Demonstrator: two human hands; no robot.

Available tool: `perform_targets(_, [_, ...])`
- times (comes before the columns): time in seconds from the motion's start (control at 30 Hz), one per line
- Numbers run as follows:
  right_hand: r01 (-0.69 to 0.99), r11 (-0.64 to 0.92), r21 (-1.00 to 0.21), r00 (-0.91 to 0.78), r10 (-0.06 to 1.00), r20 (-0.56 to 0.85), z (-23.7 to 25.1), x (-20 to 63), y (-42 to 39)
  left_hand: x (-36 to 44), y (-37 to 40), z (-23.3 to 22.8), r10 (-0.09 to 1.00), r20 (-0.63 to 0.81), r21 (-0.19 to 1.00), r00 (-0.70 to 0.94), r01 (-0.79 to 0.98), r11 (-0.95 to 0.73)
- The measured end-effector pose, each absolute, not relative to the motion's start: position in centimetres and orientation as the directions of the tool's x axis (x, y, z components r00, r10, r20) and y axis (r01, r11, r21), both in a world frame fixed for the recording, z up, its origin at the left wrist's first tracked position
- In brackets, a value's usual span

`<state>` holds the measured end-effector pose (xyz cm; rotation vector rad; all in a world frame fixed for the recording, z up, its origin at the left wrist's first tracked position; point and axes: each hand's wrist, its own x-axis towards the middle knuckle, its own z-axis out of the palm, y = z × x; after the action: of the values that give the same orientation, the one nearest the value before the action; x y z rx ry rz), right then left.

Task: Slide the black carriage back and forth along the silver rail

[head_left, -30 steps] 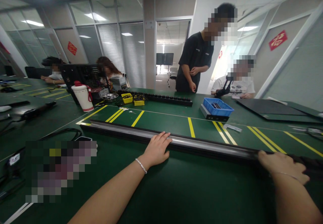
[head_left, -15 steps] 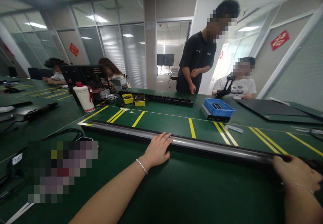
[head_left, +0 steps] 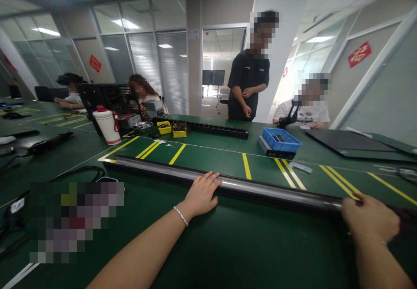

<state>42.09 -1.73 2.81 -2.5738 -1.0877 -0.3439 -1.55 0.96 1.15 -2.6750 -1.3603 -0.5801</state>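
A: Where is the long rail (head_left: 260, 188) found?

B: Flat across the green desk (head_left: 228, 245). The left hand (head_left: 201, 193) is laid on its middle, fingers (head_left: 211, 178) spread open; the right hand (head_left: 369, 216) is curled around its right end.

A: Handled well how?

B: Both ends should be kept level.

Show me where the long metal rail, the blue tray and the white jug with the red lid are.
long metal rail (head_left: 267, 188), head view, on its shiny top face.
blue tray (head_left: 288, 144), head view, on its front wall.
white jug (head_left: 107, 128), head view, on the middle of its body.
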Motion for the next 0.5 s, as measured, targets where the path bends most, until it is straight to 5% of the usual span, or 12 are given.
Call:
perform_targets(0.13, [0.888, -0.432, -0.158, 0.447, 0.731, 0.516, 4.0, 36.7, -0.6, -1.6, 1.0, 1.2, 0.761, 0.372, 0.1, 0.532, 0.792, -0.603])
perform_targets(0.27, [0.995, -0.063, -0.083, 0.097, 0.845, 0.526, 3.6, 29.7, 0.2, -1.6, 1.1, 1.2, 0.763, 0.367, 0.104, 0.532, 0.792, -0.602])
perform_targets(0.37, [0.916, 0.399, -0.035, -0.363, 0.865, 0.347, 2.8, 25.2, 0.0, -1.6, 1.0, 1.1, 0.765, 0.37, 0.103, 0.527, 0.795, -0.598])
perform_targets(0.5, [0.843, 0.537, -0.035, -0.52, 0.829, 0.205, 2.4, 22.9, -0.7, -1.5, 1.0, 1.0, 0.763, 0.382, 0.103, 0.521, 0.797, -0.595])
